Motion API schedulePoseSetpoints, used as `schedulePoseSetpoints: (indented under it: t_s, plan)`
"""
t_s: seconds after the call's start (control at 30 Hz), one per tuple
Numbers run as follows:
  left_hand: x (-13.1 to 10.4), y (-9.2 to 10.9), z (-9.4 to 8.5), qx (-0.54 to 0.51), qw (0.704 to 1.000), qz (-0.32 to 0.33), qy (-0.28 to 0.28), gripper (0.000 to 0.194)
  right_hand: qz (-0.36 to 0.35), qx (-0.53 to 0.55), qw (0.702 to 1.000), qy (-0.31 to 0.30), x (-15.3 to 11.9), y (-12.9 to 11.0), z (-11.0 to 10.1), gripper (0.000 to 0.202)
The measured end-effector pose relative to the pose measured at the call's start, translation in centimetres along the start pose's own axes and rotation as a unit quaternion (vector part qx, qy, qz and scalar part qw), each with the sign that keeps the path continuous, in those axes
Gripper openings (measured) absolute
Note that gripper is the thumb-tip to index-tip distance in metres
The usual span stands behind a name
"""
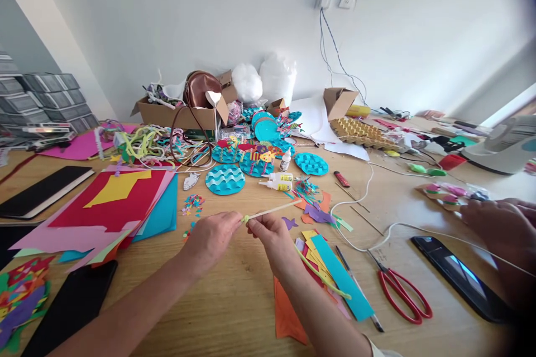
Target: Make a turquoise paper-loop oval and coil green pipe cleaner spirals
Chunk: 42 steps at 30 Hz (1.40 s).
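Over the middle of the table, my left hand (214, 237) and my right hand (270, 237) are close together, fingers pinched. A pale yellow pipe cleaner (278, 208) runs between them, and both hands grip it. A small bunched or coiled part shows between the fingertips, while its straight end sticks out to the right. Another yellow-green pipe cleaner (320, 274) lies beside my right forearm, across paper strips. Just beyond my hands are blue scalloped paper discs (225, 180), small glue bottles (280, 177) and a purple paper scrap (290, 223).
Red-handled scissors (405, 294), a pen (355, 284) and a phone (458, 278) lie to the right. A white cable (371, 201) winds across the table. Another person's hands (496, 226) are at the far right. Coloured paper sheets (98, 198) and a black notebook (44, 189) lie left.
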<state>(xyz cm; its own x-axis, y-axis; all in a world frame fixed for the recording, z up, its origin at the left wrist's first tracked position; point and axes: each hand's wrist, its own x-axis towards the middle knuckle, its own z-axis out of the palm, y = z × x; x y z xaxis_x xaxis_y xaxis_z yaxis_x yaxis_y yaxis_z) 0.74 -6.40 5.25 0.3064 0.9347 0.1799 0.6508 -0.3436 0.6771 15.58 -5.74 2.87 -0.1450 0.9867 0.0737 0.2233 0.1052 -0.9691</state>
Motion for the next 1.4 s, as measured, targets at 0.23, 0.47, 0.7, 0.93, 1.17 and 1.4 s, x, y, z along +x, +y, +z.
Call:
schedulePoseSetpoints:
  t_s: [0.23,0.47,0.7,0.93,1.17,1.4]
  plan:
    - [-0.1,-0.6,-1.7,-0.402,0.879,-0.208,-0.148,0.026,-0.200,-0.211,0.956,0.030,-1.3,-2.4,-2.9,0.015]
    - [-1.0,-0.6,-2.0,-0.568,0.738,-0.254,-0.262,0.026,-0.478,-0.452,0.749,-0.075,-0.7,-5.9,-5.0,0.021]
    - [-1.3,-0.1,-1.3,-0.517,0.774,-0.252,-0.266,0.027,-0.464,-0.459,0.746,-0.134,-0.2,-5.7,-5.0,0.029]
    - [-0.3,0.5,-0.9,-0.225,0.950,-0.134,-0.173,0.025,-0.351,-0.483,0.794,-0.117,0.6,-3.6,-3.8,0.017]
    - [0.7,0.0,-2.2,-0.021,0.988,-0.014,-0.153,0.022,-0.264,-0.480,0.829,-0.114,0.7,-3.6,-2.8,0.009]
    - [1.7,2.0,-5.2,0.088,0.970,0.012,-0.227,0.028,-0.192,-0.362,0.904,-0.122,-0.3,-3.4,-3.5,0.006]
